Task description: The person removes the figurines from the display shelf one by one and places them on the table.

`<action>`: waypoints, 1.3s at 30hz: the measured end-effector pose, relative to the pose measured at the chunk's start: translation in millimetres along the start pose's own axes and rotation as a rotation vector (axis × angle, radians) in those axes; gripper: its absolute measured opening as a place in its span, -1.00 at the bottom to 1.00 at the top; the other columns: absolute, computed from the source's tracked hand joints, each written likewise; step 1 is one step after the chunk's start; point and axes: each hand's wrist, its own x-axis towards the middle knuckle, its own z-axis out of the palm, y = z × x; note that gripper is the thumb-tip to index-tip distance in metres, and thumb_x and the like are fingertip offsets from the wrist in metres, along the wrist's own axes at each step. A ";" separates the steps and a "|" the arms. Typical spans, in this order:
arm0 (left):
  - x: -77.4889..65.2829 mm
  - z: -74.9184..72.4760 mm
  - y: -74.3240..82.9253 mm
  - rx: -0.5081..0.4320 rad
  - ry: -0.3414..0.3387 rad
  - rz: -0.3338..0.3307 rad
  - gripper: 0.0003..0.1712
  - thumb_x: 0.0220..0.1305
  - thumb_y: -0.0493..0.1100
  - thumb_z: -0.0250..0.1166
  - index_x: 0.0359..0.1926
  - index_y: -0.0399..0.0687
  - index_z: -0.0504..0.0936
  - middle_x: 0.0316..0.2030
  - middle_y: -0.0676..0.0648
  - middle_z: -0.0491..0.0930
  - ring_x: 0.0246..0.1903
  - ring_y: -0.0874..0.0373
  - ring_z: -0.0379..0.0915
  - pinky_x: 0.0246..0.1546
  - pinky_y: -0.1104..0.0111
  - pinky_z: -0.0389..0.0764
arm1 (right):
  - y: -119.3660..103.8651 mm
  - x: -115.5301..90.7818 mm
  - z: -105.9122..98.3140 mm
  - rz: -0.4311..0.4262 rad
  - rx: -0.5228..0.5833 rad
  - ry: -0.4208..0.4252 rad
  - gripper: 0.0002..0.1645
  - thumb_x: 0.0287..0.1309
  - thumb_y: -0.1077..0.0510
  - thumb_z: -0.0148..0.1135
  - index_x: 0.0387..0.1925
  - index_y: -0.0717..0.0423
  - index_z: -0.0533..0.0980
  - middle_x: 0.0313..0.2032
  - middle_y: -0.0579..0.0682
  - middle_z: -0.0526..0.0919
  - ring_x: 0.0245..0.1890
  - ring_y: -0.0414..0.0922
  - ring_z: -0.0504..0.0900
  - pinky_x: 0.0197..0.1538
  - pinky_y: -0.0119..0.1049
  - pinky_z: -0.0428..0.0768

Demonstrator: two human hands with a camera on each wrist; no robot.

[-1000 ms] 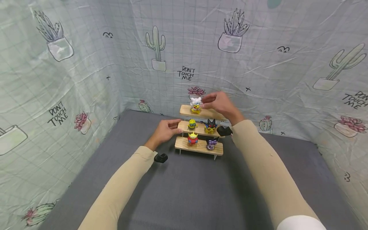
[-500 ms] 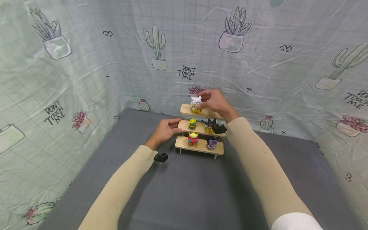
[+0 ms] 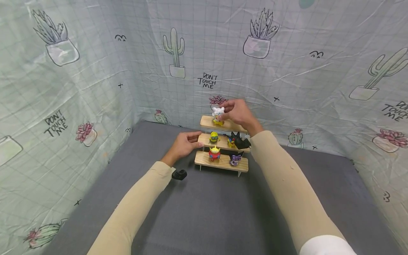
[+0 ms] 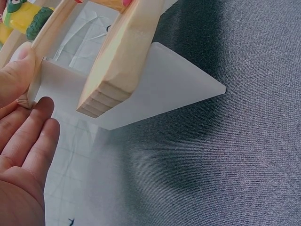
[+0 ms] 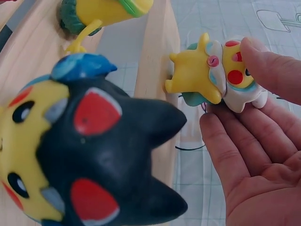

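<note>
My right hand (image 3: 239,114) pinches a yellow figurine in a white hood (image 3: 218,112) between thumb and fingers. The figurine stands upright, its feet at the top board (image 3: 206,121) of a three-tier wooden display stand. In the right wrist view, my thumb (image 5: 273,70) lies across its face and the fingers are behind it. My left hand (image 3: 181,144) holds the left end of the middle board (image 3: 222,141). From the left wrist view, the thumb (image 4: 16,70) is on the board's upper face, with the other fingers below it.
A goggled yellow figurine (image 3: 214,137) and a black-hooded figurine (image 5: 113,141) share the middle board. On the bottom board (image 3: 225,161) stand a red-suited figurine (image 3: 214,153) and a purple-and-black one (image 3: 235,159). Grey cloth (image 3: 204,209) covers the table; a printed curtain (image 3: 210,42) hangs behind.
My right hand has moved slightly left and its thumb has come across the front of the hooded figurine. The left hand keeps its place on the middle board.
</note>
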 end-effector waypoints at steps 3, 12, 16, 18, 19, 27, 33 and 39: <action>-0.8 -0.8 -1.1 0.001 -0.004 0.004 -0.35 0.33 -0.22 0.47 0.42 -0.13 0.54 0.39 -0.19 0.53 0.37 -0.09 0.53 0.25 0.16 0.71 | 0.6 -2.4 0.6 -0.008 0.013 0.020 -0.40 0.08 0.28 0.60 0.19 0.21 0.65 0.14 0.26 0.74 0.16 0.09 0.71 0.35 -0.02 0.62; -3.5 -1.9 -1.7 0.010 -0.004 -0.005 -0.34 0.33 -0.21 0.47 0.42 -0.11 0.54 0.39 -0.19 0.55 0.36 -0.08 0.53 0.27 0.15 0.70 | -2.3 -12.3 -8.3 -0.003 0.034 0.044 -0.34 0.10 0.25 0.58 0.27 0.21 0.60 0.23 0.27 0.67 0.27 0.12 0.63 0.42 0.05 0.57; -3.6 -0.7 -1.0 0.026 -0.001 -0.024 -0.33 0.34 -0.19 0.47 0.43 -0.09 0.53 0.40 -0.18 0.53 0.38 -0.07 0.51 0.28 0.13 0.69 | -1.5 -17.2 -15.9 -0.013 0.036 0.046 -0.34 0.12 0.25 0.58 0.27 0.22 0.60 0.25 0.28 0.65 0.31 0.13 0.60 0.44 0.08 0.55; -3.6 -0.5 -1.0 0.034 -0.002 -0.027 -0.33 0.34 -0.18 0.47 0.44 -0.08 0.53 0.41 -0.18 0.53 0.39 -0.07 0.50 0.29 0.12 0.68 | -1.2 -19.9 -20.0 -0.017 0.040 0.051 -0.34 0.12 0.24 0.58 0.27 0.22 0.59 0.27 0.28 0.64 0.33 0.13 0.58 0.47 0.10 0.52; -3.6 -0.4 -1.1 0.037 -0.003 -0.028 -0.33 0.34 -0.18 0.47 0.44 -0.08 0.52 0.41 -0.17 0.52 0.39 -0.08 0.50 0.29 0.12 0.68 | -0.9 -21.0 -22.0 -0.017 0.045 0.054 -0.33 0.12 0.24 0.58 0.28 0.22 0.59 0.27 0.29 0.64 0.32 0.14 0.58 0.48 0.11 0.51; -4.4 -1.8 -1.0 0.053 0.014 -0.020 -0.33 0.34 -0.18 0.47 0.43 -0.09 0.53 0.40 -0.19 0.53 0.39 -0.09 0.50 0.29 0.11 0.68 | 1.5 -25.3 -34.7 -0.015 0.034 0.081 -0.37 0.11 0.26 0.58 0.24 0.24 0.62 0.19 0.31 0.69 0.22 0.12 0.66 0.46 0.08 0.54; -3.9 -1.9 0.0 0.047 0.019 -0.016 -0.35 0.33 -0.19 0.48 0.41 -0.11 0.55 0.39 -0.18 0.55 0.38 -0.08 0.52 0.28 0.13 0.68 | 4.8 -28.8 -45.8 0.001 0.014 0.097 -0.36 0.08 0.24 0.61 0.22 0.24 0.63 0.21 0.31 0.68 0.25 0.12 0.64 0.50 0.09 0.49; -4.5 -1.7 2.0 0.054 0.017 -0.023 -0.34 0.33 -0.20 0.47 0.42 -0.11 0.54 0.39 -0.19 0.54 0.38 -0.09 0.51 0.29 0.13 0.68 | 8.2 -35.2 -55.9 0.008 0.015 0.107 -0.38 0.09 0.26 0.60 0.21 0.25 0.63 0.17 0.29 0.71 0.12 0.05 0.71 0.43 0.03 0.57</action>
